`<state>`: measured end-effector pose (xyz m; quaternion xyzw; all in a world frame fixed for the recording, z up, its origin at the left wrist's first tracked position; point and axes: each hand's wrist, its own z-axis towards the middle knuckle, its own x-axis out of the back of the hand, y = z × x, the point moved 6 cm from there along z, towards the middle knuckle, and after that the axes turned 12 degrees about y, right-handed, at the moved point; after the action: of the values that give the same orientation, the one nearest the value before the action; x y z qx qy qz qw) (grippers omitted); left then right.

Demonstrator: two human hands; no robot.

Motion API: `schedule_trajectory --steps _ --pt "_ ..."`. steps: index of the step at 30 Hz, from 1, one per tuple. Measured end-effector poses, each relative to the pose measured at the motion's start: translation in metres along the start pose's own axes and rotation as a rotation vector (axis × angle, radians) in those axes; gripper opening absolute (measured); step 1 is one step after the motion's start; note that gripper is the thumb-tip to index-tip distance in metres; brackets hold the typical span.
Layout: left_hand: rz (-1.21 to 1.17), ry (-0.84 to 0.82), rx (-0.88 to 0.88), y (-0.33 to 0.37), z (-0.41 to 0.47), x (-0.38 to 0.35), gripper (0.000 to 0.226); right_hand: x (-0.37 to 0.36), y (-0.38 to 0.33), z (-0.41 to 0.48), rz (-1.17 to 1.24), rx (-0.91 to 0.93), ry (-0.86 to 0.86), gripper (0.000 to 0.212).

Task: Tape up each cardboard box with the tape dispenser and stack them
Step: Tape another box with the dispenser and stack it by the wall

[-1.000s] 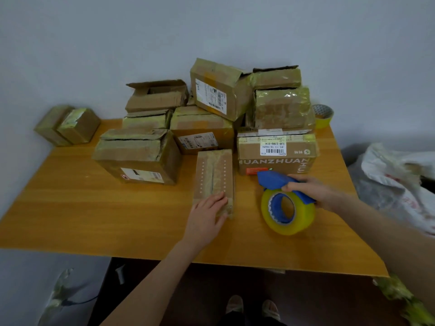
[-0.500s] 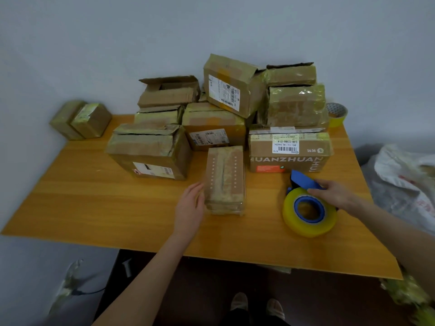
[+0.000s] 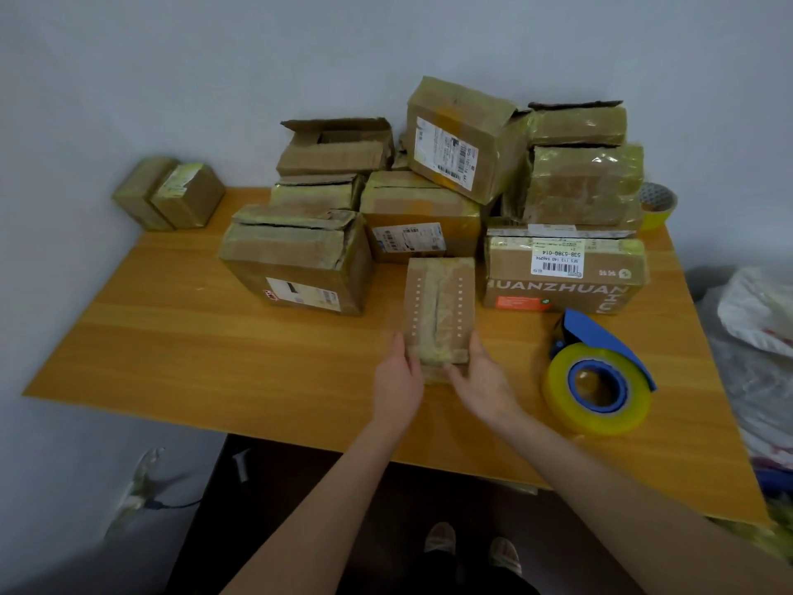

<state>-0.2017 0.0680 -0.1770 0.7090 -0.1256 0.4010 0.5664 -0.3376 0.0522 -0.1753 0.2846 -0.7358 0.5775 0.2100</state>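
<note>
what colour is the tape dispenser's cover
Blue, on the tape dispenser, above its yellowish tape roll; head view shows it best.

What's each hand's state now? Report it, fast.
Left hand: open, straight fingers against small box left side.
Right hand: open, touching its near right corner.

A makeshift parcel-packing corner in a plain room: a wooden table point(image 3: 171, 337) stands against a bare pale wall point(image 3: 214, 58), worn cardboard boxes point(image 3: 300, 259) with shipping labels are heaped at 12 o'clock, a tape dispenser point(image 3: 600, 358) sits at 3 o'clock, and stuffed plastic bags point(image 3: 755, 319) lie beyond.
</note>
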Motion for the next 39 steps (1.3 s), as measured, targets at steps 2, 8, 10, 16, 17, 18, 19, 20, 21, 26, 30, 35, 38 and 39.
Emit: schedule_trajectory --steps 2,8,10,16,17,18,19,20,21,26,30,35,38,39 --pt "-0.006 -0.037 0.032 -0.007 0.005 -0.002 0.040 -0.002 0.003 0.002 0.009 -0.033 -0.007 0.078" --pt "-0.184 -0.067 0.172 -0.035 0.015 0.008 0.050 0.018 0.019 0.013 -0.020 -0.032 0.008 0.070" --pt "-0.172 0.038 0.198 -0.042 0.016 0.018 0.037 0.028 0.026 0.014 -0.059 -0.029 0.105 0.067" --pt "-0.172 0.035 0.177 -0.041 0.017 0.017 0.023 0.017 0.030 0.016 0.021 -0.021 0.120 0.062" --pt "-0.172 0.035 0.174 -0.041 0.018 0.017 0.022 0.016 0.030 0.016 0.026 -0.024 0.125 0.061" --pt "-0.169 0.033 0.169 -0.042 0.018 0.018 0.022 0.014 0.031 0.017 0.032 -0.029 0.128 0.061" --pt "-0.165 0.030 0.163 -0.042 0.019 0.017 0.023 0.013 0.032 0.017 0.036 -0.034 0.131 0.062" --pt "-0.158 0.030 0.155 -0.043 0.019 0.017 0.022 0.013 0.033 0.018 0.033 -0.035 0.134 0.064" --pt "-0.145 0.034 0.139 -0.043 0.019 0.016 0.021 0.013 0.034 0.019 0.021 -0.032 0.136 0.066" --pt "-0.008 0.052 -0.003 -0.036 0.021 0.013 0.020 0.011 0.033 0.023 -0.198 0.051 0.130 0.068" --pt "0.192 0.025 -0.123 -0.026 0.026 0.009 0.044 0.013 0.024 0.029 -0.427 0.089 0.192 0.083" --pt "0.171 -0.027 -0.178 -0.016 0.032 -0.001 0.081 0.001 0.011 0.041 -0.526 0.221 0.137 0.080" --pt "0.191 -0.029 -0.197 -0.017 0.039 0.000 0.076 0.003 0.018 0.046 -0.433 0.237 0.130 0.070" --pt "0.188 -0.040 -0.211 -0.019 0.039 0.000 0.073 0.004 0.020 0.047 -0.404 0.242 0.112 0.069"
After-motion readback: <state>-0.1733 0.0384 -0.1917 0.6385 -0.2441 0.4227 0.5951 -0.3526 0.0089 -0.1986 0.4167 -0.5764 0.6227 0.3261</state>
